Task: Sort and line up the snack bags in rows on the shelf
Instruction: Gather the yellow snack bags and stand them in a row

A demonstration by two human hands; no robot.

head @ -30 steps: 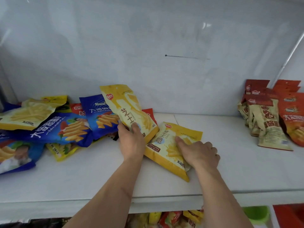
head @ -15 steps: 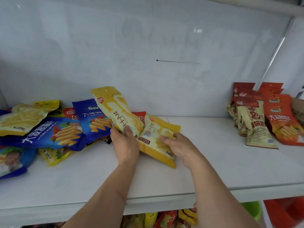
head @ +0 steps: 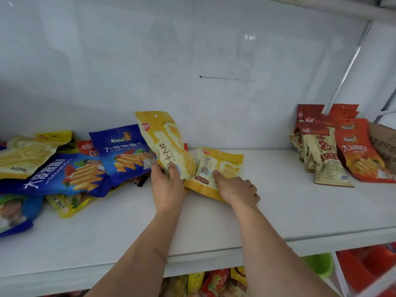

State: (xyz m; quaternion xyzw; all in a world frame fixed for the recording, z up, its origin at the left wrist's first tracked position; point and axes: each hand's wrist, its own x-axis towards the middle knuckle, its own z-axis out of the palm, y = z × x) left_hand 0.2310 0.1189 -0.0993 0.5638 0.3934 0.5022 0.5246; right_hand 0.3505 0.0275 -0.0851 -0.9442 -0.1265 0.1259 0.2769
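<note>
Mid-shelf (head: 278,200), left hand (head: 167,187) pinches the upright yellow bag (head: 169,142), right hand (head: 237,189) lies flat on its twin (head: 218,168) — thin pinch, could flop onto the blue pile (head: 85,168).

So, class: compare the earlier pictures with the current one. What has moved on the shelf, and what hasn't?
The right hand has slid the flat yellow bag left, up against the upright yellow bag, which the left hand keeps holding. The blue bags and the red and beige rows stayed put.
</note>
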